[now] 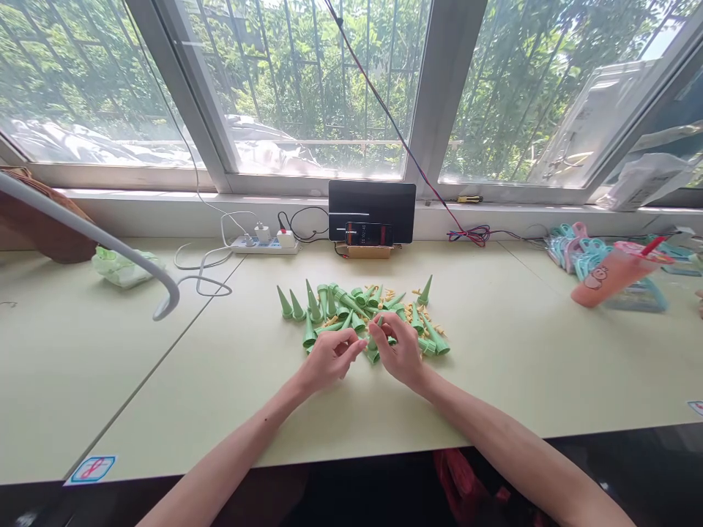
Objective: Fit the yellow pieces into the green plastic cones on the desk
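My right hand (400, 350) pinches a green plastic cone spike (373, 342) just above the table, its pointed end up between the fingertips. Close to its left, my left hand (331, 357) is closed, thumb against forefinger; anything between them is too small or hidden to make out. Around and behind both hands lies a pile of similar green cones (433, 335), some upright and some on their sides. Small yellow plastic pieces (433, 326) are scattered among them, mostly toward the right.
Behind the pile, a phone (369, 234) leans before a dark tablet (372, 201). A power strip (266, 243) with cables sits left of it. At right are a tilted pink cup (615, 274) and bagged teal items (565, 249). A white curved bar (110, 241) crosses the left.
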`<state>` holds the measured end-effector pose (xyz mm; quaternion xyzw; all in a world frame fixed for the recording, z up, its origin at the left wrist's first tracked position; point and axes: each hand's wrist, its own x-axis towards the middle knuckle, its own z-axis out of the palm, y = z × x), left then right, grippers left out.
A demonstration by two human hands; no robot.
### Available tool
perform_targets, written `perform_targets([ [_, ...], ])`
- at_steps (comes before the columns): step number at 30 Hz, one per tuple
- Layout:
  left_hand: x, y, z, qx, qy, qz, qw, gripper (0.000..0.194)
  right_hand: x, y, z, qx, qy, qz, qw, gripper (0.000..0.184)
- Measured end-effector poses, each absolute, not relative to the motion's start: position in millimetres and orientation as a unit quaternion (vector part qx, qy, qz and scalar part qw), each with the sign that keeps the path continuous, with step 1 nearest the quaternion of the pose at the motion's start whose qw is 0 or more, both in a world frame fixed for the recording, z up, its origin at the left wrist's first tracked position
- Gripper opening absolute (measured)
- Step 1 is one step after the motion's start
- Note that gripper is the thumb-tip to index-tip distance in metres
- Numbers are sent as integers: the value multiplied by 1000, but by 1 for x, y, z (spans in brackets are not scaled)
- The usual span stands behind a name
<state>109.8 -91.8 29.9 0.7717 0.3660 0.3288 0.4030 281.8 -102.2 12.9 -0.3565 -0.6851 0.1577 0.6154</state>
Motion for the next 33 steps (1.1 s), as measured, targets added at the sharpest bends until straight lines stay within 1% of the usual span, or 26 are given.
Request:
perform_targets([
  [7,111,-93,35,723,356,308,506,41,281,-101,13,-339,-695,127,622,11],
  [15,111,-93,34,704,350,268,557,49,281,-104,17,-317,-698,63,639,11],
  [24,110,-92,39,662,335,248,623,47,280,-104,16,-311,-706,60,634,11],
  [29,110,-93,40,667,328,245,623,46,280,-105,17,-309,-706,60,635,11],
  [33,110,-95,38,698,337,235,586,44,281,-105,17,-322,-709,65,624,11],
])
